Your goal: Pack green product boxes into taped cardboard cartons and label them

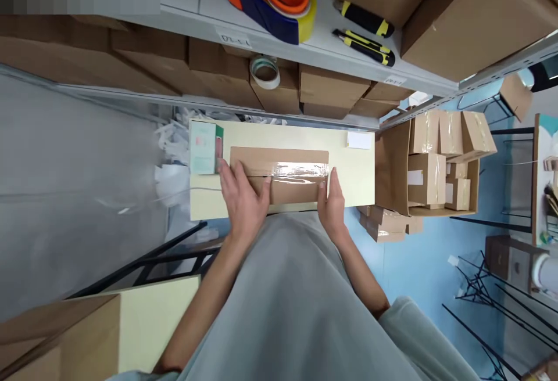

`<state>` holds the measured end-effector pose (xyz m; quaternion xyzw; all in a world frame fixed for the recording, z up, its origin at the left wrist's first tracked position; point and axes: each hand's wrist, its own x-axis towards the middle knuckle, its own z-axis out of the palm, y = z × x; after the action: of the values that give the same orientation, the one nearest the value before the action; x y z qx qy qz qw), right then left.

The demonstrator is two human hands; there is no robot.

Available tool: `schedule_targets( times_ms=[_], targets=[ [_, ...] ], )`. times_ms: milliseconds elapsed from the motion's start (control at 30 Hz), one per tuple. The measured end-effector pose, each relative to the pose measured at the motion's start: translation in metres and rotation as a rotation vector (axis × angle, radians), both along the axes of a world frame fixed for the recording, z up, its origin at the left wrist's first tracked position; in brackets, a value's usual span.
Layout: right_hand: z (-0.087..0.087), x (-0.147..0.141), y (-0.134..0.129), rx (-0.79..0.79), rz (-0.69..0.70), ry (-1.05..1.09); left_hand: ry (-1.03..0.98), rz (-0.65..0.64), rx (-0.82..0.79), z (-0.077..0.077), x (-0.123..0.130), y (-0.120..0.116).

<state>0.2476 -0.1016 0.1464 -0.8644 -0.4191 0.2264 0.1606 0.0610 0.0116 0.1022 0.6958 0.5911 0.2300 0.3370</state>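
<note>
A flat, closed cardboard box (296, 194) lies on the pale yellow table (355, 180) in front of me. Clear shiny tape (300, 169) covers the right part of its middle seam. At the box's left end is my left hand (245, 200), fingers spread along the edge and thumb on the top flap. My right hand (333, 205) grips the right end, thumb on top and fingers along the side. Close to my left fingertips stands a small white and green box (204, 147). A white label or card (358, 139) lies at the table's back right corner.
Above the table, a grey shelf (183, 18) carries an orange and blue tape dispenser (270, 0) and two utility knives (365, 33). A tape roll (265, 72) sits among boxes below it. A large open carton (392, 166) with several taped boxes stands at right.
</note>
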Motion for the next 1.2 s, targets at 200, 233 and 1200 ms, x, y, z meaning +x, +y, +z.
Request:
schedule_targets(
  times_ms=[200, 233, 1200],
  targets=[
    [-0.026, -0.002, 0.022, -0.066, -0.058, 0.06, 0.132, 0.005, -0.012, -0.001, 0.017, 0.002],
    [-0.027, 0.0, 0.025, -0.077, -0.068, 0.07, 0.141, 0.013, -0.014, -0.001, 0.018, 0.003],
    [-0.051, 0.019, 0.03, 0.173, -0.146, 0.035, 0.056, 0.038, -0.093, -0.007, -0.008, 0.03]
  ],
)
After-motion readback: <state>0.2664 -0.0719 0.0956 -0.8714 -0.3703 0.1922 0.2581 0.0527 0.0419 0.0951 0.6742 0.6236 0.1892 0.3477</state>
